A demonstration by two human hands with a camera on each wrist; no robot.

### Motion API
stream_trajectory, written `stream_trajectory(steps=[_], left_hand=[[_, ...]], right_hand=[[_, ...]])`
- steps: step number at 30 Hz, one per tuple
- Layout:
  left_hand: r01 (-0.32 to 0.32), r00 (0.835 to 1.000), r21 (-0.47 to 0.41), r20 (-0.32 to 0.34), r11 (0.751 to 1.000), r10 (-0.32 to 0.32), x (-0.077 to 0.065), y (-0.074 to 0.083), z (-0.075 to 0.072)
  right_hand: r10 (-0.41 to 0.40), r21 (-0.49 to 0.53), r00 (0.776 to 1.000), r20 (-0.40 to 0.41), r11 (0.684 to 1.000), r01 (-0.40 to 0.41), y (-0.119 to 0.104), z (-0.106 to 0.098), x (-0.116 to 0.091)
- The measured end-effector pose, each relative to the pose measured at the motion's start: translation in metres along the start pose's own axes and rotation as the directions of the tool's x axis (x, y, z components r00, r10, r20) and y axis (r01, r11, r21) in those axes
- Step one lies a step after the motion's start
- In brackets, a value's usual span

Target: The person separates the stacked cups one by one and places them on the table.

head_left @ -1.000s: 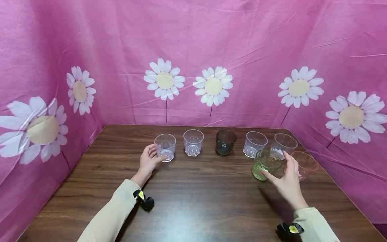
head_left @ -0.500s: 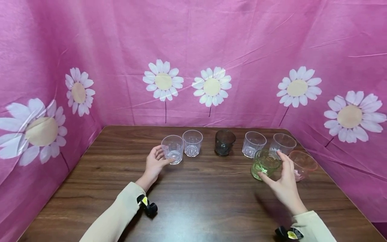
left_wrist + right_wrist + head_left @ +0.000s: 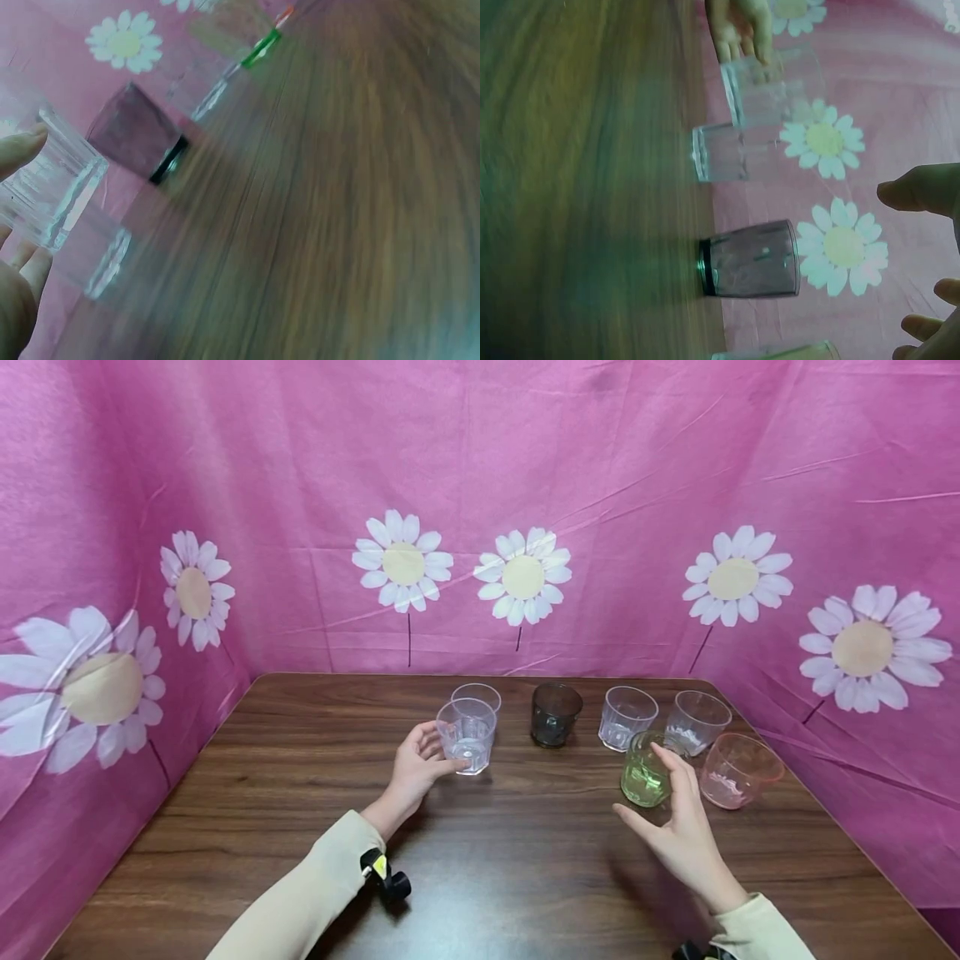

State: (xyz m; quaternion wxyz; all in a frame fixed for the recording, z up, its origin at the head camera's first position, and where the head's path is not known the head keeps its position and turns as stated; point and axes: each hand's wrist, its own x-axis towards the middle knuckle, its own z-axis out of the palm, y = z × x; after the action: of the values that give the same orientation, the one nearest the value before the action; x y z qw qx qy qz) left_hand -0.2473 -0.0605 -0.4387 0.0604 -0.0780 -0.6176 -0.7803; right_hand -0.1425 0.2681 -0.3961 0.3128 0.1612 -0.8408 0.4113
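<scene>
My left hand [image 3: 416, 768] grips a clear glass [image 3: 467, 739] by its side, thumb in front and fingers behind. In the left wrist view this glass [image 3: 60, 180] looks raised off the table. Right behind it another clear glass [image 3: 489, 693] is partly covered from the head camera. My right hand [image 3: 686, 843] hovers by a green glass [image 3: 639, 781], its thumb and fingers spread apart. The fingers hide the green glass's right side; the thumb is clear of it.
A dark grey glass [image 3: 555, 718] stands mid-row on the wooden table [image 3: 510, 877]. Two clear glasses, one nearer [image 3: 622, 722] and one farther right [image 3: 697, 718], stand behind the green one. A pink-rimmed glass [image 3: 731, 777] is right of it. Pink cloth [image 3: 465, 460] encloses the table.
My left hand has carried the clear glass rightward, in front of the other clear one. My right hand has let go of the green glass and drawn back toward me.
</scene>
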Motion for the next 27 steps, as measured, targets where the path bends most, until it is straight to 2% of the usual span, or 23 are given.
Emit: stream_trajectory(steps=[7,15,22,27], left_hand=[[0.001,0.997,0.034,0.079,0.999,-0.004,-0.003,-0.003,0.024],[0.0,0.99,0.037,0.143,0.999,-0.005,0.002,-0.01,0.051],[0.006,0.984,0.05,0.176,0.999,-0.015,0.005,-0.018,0.072],[0.005,0.983,0.046,0.183,0.999,-0.014,0.008,-0.029,0.082]], right_hand=[[-0.021,0.021,0.999,0.044,1.0,0.02,-0.004,0.006,-0.006],[-0.023,0.067,0.995,0.102,0.998,0.016,-0.002,0.013,-0.018],[0.012,0.079,0.986,0.165,0.997,-0.026,-0.004,0.021,-0.03],[-0.005,0.096,0.98,0.197,0.995,-0.014,-0.004,0.027,-0.039]])
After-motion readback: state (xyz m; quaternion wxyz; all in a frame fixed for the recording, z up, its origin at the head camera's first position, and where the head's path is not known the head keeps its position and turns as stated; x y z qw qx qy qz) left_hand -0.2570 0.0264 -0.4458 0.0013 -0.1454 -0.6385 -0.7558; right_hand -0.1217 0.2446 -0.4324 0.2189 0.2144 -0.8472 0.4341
